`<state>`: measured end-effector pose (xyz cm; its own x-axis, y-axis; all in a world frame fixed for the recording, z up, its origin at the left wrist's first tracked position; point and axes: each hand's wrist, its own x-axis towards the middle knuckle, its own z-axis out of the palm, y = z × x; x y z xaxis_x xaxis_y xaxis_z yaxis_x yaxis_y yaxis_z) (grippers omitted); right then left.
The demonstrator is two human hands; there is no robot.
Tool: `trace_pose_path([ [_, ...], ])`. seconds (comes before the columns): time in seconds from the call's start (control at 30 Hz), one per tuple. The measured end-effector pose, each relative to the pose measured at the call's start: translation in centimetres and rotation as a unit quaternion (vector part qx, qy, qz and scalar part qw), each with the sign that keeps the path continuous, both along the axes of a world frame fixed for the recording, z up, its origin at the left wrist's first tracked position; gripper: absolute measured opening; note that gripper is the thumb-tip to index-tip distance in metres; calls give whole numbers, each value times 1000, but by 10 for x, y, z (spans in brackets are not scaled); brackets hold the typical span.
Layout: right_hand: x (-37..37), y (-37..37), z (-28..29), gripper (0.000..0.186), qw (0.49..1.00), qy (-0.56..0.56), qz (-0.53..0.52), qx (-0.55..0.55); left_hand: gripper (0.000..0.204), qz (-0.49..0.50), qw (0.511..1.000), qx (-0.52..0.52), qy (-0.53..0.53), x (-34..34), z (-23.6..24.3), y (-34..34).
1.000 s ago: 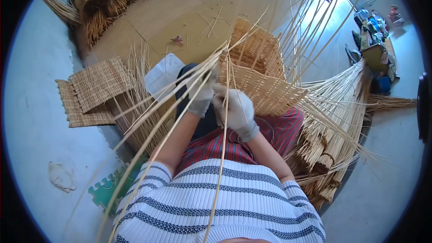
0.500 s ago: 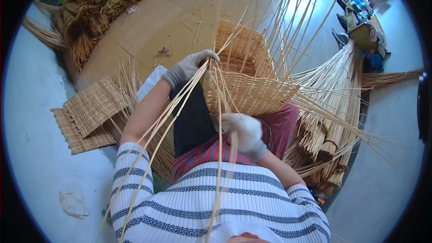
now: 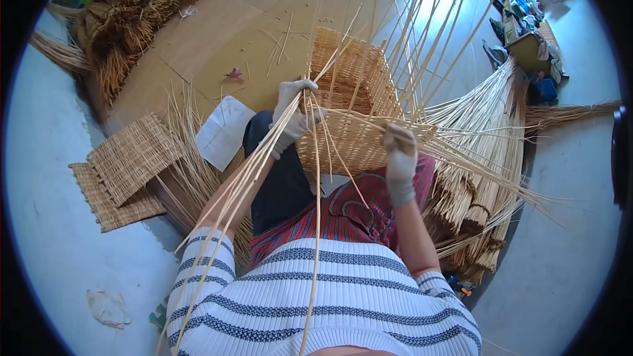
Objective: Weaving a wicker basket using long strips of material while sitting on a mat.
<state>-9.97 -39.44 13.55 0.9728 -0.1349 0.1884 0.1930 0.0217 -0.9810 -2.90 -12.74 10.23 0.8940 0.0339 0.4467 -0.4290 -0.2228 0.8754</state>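
A woven, open-topped basket [image 3: 346,148] rests on my lap, with long pale strands rising from its walls and hanging from its near left corner. My gloved left hand [image 3: 290,115] grips a fan of loose strands [image 3: 277,130] at that corner, its fingers curled round them against the rim. My gloved right hand [image 3: 401,158] is at the front wall's right part, fingers closed on a thin strand stretched along the rim; its fingertips are partly blurred. One long strand [image 3: 318,204] hangs between my hands down over my striped sweater.
Two woven panels [image 3: 132,158] lie at left beside loose reeds and a white sheet [image 3: 221,133]. A brown fibre heap [image 3: 138,20] is at the back left. Pale reed bundles [image 3: 481,191] lie at right, below a cluttered bench [image 3: 527,49]. A white scrap [image 3: 109,306] lies on the floor.
My right hand has moved from beside my left, down toward my lap, then up and right to the basket's wall. My left hand has shifted slightly left and stays at the corner.
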Motion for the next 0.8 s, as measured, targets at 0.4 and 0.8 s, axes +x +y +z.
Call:
trace_pose_path([
  [0.4, 164, 124, 96, 67, 900, -52, 21, -433, 47, 28, 987, -156, 27, 6, -11, -19],
  [0.8, 24, -45, -29, 16, 977, 77, -14, 198, 35, 200, 951, -221, 78, -46, -6, -50],
])
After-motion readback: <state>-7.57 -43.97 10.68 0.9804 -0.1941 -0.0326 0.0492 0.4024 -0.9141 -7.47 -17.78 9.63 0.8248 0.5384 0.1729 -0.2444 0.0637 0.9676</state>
